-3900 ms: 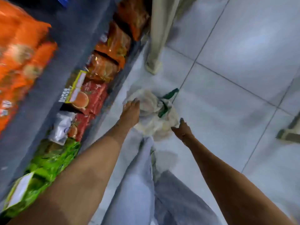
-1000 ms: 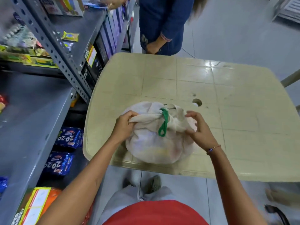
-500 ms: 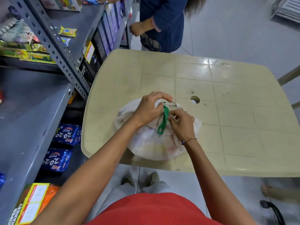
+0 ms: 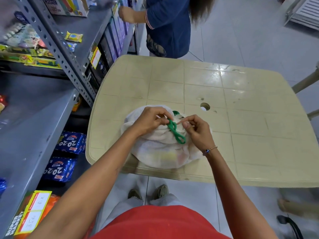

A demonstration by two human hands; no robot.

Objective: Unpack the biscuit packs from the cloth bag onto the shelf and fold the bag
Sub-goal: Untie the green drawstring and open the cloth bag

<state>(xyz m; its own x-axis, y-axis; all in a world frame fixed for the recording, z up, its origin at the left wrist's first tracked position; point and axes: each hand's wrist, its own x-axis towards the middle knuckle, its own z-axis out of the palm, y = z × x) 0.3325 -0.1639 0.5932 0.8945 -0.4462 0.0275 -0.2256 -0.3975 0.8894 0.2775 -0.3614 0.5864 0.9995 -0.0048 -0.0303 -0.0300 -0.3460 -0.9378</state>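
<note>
White cloth bag (image 4: pixel 160 150) sits bulging on the near edge of a beige plastic table (image 4: pixel 250 118), mouth gathered at the top and tied with a green cord (image 4: pixel 176 131). Faint yellow and pink shapes show through the fabric — contents otherwise hidden. Left hand (image 4: pixel 149 120) rests on the bag's top, fingers curled, thumb and forefinger pinching the cord's upper end. Right hand (image 4: pixel 196 130) lies just beside it, fingers bent, fingertips on the gathered cloth by the cord; whether it grips the cord cannot be told. Grey metal shelf (image 4: pixel 31 121) stands to the left — blue biscuit packs (image 4: pixel 69 144) on its lower level. A second person (image 4: pixel 165 25) stands beyond the table.
</note>
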